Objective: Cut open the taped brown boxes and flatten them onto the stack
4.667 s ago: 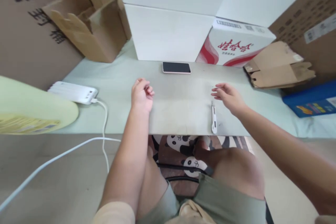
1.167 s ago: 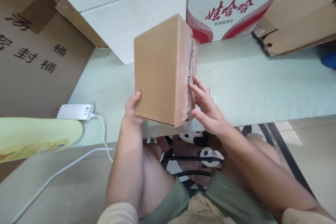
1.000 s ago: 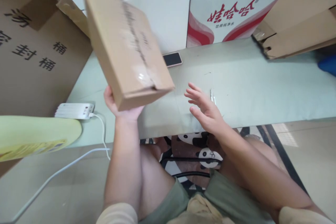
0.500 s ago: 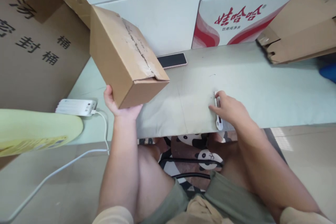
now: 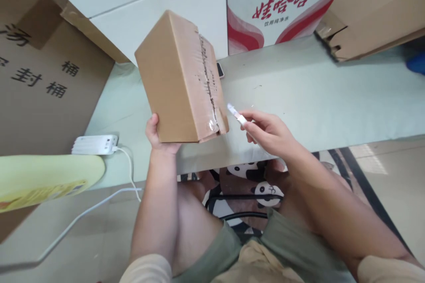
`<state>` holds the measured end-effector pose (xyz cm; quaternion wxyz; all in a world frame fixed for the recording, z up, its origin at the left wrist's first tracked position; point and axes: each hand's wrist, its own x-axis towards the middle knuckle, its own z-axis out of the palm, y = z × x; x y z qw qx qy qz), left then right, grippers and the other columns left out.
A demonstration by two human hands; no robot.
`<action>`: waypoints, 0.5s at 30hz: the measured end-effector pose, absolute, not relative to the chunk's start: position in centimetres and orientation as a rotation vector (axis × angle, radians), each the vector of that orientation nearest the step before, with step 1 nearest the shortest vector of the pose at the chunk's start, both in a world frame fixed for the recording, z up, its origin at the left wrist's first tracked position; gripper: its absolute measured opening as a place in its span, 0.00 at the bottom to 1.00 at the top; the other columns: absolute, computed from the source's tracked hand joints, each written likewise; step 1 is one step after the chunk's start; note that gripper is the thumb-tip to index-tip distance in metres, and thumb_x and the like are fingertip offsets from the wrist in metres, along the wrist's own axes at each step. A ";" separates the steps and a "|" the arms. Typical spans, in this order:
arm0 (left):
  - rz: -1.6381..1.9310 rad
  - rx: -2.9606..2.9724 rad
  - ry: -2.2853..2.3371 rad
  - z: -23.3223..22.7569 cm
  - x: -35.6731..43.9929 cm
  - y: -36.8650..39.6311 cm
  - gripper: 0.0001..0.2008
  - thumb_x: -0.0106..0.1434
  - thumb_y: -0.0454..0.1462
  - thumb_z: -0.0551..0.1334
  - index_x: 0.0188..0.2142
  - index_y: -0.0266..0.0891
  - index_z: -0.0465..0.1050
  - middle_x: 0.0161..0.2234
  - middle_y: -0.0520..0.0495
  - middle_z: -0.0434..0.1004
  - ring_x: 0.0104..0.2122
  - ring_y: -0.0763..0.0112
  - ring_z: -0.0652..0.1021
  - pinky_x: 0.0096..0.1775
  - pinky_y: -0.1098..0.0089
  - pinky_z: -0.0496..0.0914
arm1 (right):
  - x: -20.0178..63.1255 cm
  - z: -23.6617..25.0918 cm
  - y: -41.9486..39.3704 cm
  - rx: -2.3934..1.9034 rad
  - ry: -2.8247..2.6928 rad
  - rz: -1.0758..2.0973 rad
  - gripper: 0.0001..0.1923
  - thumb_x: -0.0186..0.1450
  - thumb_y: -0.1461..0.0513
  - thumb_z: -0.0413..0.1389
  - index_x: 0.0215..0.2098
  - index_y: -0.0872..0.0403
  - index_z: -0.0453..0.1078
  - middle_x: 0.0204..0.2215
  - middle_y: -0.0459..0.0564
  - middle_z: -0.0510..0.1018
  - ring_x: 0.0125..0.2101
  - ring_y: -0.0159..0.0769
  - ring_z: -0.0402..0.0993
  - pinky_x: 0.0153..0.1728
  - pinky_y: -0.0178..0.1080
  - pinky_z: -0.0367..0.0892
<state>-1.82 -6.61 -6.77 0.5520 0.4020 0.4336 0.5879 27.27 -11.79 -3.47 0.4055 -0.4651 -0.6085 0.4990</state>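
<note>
My left hand (image 5: 162, 139) is closed round the lower end of a brown cardboard box (image 5: 169, 88), which it holds up at a tilt. The taped seam (image 5: 209, 84) on the box's narrow side faces right, its tape wrinkled and marked with dark print. In my right hand (image 5: 265, 130) is a slim white utility knife (image 5: 237, 115), pinched between thumb and fingers. Its tip points up and left toward the lower end of the seam, with a small gap between them. Most of the knife's body is hidden in my palm.
Behind the box, a phone (image 5: 220, 70) is mostly hidden. White cartons (image 5: 259, 13) line the back; an opened cardboard box (image 5: 372, 22) is at right. At left are a large carton (image 5: 40, 75), a white power bank (image 5: 95, 144) with a cable, and a yellow-green object (image 5: 49, 177).
My right hand has lifted the utility knife off the table and brought it left, near the box. My left hand has turned the box more upright and shifted it right, so its seam faces the knife.
</note>
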 end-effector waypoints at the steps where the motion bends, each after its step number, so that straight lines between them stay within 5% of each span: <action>1: 1.398 0.935 1.020 -6.8 -1.6 -6.6 0.27 0.57 0.61 0.65 0.44 0.44 0.79 0.50 0.39 0.83 0.58 0.44 0.78 0.53 0.48 0.78 | 27.2 -3.4 -11.9 -1.153 -1.544 1.282 0.18 0.70 0.55 0.55 0.53 0.53 0.76 0.29 0.45 0.75 0.21 0.28 0.69 0.23 0.34 0.68; 15: 1.410 0.946 1.048 -7.1 -1.8 -6.4 0.26 0.53 0.58 0.68 0.43 0.44 0.78 0.47 0.40 0.84 0.59 0.42 0.78 0.56 0.49 0.77 | 26.1 -3.8 -12.2 -1.163 -1.304 1.585 0.23 0.67 0.53 0.59 0.55 0.56 0.78 0.30 0.47 0.79 0.18 0.25 0.68 0.15 0.30 0.67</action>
